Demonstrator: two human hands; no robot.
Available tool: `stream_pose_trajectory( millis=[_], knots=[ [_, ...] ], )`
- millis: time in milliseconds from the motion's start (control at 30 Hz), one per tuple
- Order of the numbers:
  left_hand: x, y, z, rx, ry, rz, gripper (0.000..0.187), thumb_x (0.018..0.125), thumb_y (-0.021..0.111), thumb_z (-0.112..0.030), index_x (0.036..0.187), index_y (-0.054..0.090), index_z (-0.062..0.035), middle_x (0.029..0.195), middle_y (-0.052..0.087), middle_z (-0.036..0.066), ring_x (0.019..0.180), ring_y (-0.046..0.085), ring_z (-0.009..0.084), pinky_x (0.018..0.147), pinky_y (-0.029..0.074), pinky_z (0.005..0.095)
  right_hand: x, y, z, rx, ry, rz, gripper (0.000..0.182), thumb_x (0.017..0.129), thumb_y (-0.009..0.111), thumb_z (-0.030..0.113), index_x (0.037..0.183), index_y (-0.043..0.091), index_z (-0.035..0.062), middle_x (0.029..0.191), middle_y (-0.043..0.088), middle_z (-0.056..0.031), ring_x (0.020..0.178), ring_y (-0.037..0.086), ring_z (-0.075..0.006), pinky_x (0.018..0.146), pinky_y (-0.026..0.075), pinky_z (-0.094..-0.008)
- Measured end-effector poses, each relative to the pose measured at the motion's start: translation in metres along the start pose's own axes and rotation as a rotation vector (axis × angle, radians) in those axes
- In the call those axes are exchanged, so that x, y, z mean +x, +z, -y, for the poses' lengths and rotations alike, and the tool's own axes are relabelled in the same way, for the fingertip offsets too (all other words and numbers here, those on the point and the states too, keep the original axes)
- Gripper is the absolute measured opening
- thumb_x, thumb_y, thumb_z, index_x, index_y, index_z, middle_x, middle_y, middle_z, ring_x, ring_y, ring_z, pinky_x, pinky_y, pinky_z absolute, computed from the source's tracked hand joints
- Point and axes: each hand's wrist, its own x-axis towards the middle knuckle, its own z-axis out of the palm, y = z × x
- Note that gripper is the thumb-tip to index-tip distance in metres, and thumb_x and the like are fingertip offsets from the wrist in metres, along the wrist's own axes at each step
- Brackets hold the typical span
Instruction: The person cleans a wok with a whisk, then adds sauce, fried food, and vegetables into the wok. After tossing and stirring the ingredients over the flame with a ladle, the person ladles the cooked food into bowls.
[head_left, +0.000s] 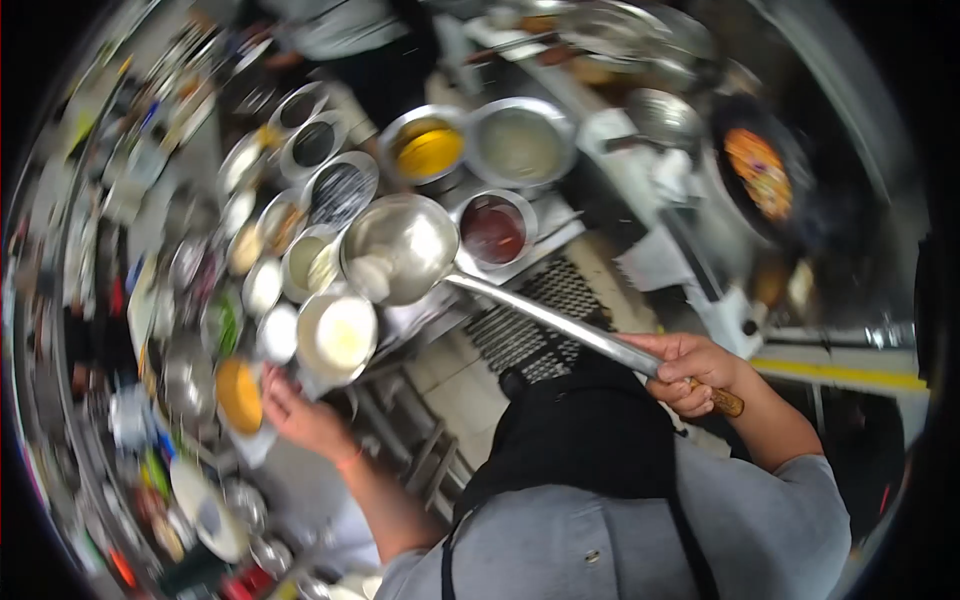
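Observation:
My right hand (692,372) is closed around the handle of a large steel ladle (405,240), near its wooden end. The ladle's wide bowl hangs over the containers to the left, with a whitish patch inside that I cannot make out. My left hand (303,412) is beside a container of orange-yellow contents (238,396). Its fingers look stretched out, slightly blurred, and no object shows in them. Just below the ladle's bowl stands a round container of creamy white contents (342,334). Two smaller bowls of white contents (278,332) sit to its left.
Pots of yellow liquid (428,150), cloudy liquid (520,143) and dark red sauce (494,229) stand ahead. A wok (758,175) with orange food is at right. A perforated black mat (540,318) lies on the floor. Another person (345,40) stands at the far side.

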Motion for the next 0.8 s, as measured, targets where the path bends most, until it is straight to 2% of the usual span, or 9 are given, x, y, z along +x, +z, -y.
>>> stream_pose_trajectory(
  millis=[100,300,333,400,433,500,533,600,800],
  knots=[
    [-0.047,0.093,-0.072,-0.238,0.175,0.216,0.024,0.098,0.043,-0.015,0.110,0.054,0.0021,0.125,0.056,0.016,0.094,0.057,0.0163,0.076,0.044,0.0279,-0.088,-0.016,0.002,0.040,-0.188,-0.043,0.063,0.094,0.042,0.006,0.149,0.014,0.0214,0.061,0.036,-0.0032,0.038,0.028,-0.0046,0.030,0.026,-0.0204],
    [-0.206,0.305,-0.152,-0.425,0.046,1.126,0.024,0.091,0.056,-0.012,0.109,0.057,0.0033,0.107,0.062,0.014,0.088,0.061,0.0162,0.077,0.049,0.0278,-0.236,-0.066,0.033,0.092,-0.790,-0.306,0.060,0.094,0.046,0.021,0.148,0.018,0.0183,0.062,0.045,-0.0082,0.033,0.032,-0.0095,0.028,0.026,-0.0246],
    [-0.235,0.347,-0.152,-0.353,0.133,1.241,0.029,0.090,0.059,-0.016,0.110,0.056,0.0042,0.106,0.062,0.015,0.087,0.061,0.0166,0.077,0.049,0.0277,-0.248,-0.068,0.043,-0.066,-0.906,-0.621,0.054,0.094,0.045,0.019,0.145,0.028,0.0144,0.061,0.045,-0.0066,0.031,0.031,-0.0093,0.027,0.025,-0.0246],
    [-0.286,0.424,-0.164,-0.233,0.091,1.357,0.043,0.084,0.066,-0.023,0.111,0.054,0.0080,0.105,0.062,0.020,0.094,0.061,0.0251,0.084,0.048,0.0326,-0.274,-0.089,0.075,-0.309,-0.802,-1.102,0.050,0.092,0.048,0.017,0.139,0.037,0.0066,0.067,0.057,-0.0148,0.038,0.049,-0.0236,0.037,0.042,-0.0328],
    [-0.310,0.465,-0.153,-0.160,0.278,1.289,0.049,0.081,0.069,-0.026,0.111,0.053,0.0094,0.106,0.061,0.023,0.097,0.060,0.0304,0.088,0.046,0.0359,-0.284,-0.116,0.086,-0.288,-0.811,-1.118,0.050,0.092,0.048,0.017,0.139,0.037,0.0066,0.067,0.057,-0.0148,0.038,0.049,-0.0236,0.037,0.042,-0.0328],
    [-0.344,0.529,-0.147,0.004,0.514,1.207,0.059,0.075,0.072,-0.031,0.111,0.052,0.0113,0.106,0.060,0.027,0.102,0.056,0.0392,0.093,0.042,0.0410,-0.297,-0.175,0.101,-1.181,-0.507,-1.863,0.050,0.088,0.052,0.016,0.134,0.041,-0.0002,0.088,0.063,-0.0258,0.073,0.063,-0.0391,0.067,0.052,-0.0404],
    [-0.355,0.548,-0.152,0.101,0.559,1.202,0.062,0.072,0.074,-0.033,0.109,0.052,0.0118,0.105,0.059,0.028,0.104,0.054,0.0426,0.095,0.040,0.0429,-0.301,-0.177,0.104,-1.159,-0.503,-1.883,0.050,0.088,0.052,0.016,0.134,0.041,-0.0002,0.088,0.063,-0.0258,0.073,0.063,-0.0391,0.067,0.052,-0.0404],
    [-0.364,0.580,-0.154,0.388,0.535,1.438,0.061,0.063,0.078,-0.036,0.101,0.054,0.0051,0.100,0.061,0.025,0.097,0.057,0.0394,0.089,0.045,0.0424,-0.308,-0.176,0.115,-1.133,-0.341,-1.860,0.051,0.086,0.054,0.016,0.132,0.041,-0.0013,0.110,0.057,-0.0293,0.105,0.054,-0.0429,0.091,0.043,-0.0417],
    [-0.348,0.580,-0.183,0.413,0.411,1.577,0.045,0.058,0.071,-0.020,0.094,0.059,0.0032,0.092,0.064,0.019,0.092,0.062,0.0349,0.083,0.050,0.0380,-0.306,-0.228,0.138,-1.266,-0.543,-1.762,0.053,0.086,0.054,0.017,0.137,0.041,0.0112,0.111,0.059,-0.0256,0.101,0.056,-0.0414,0.089,0.045,-0.0434]
  ],
)
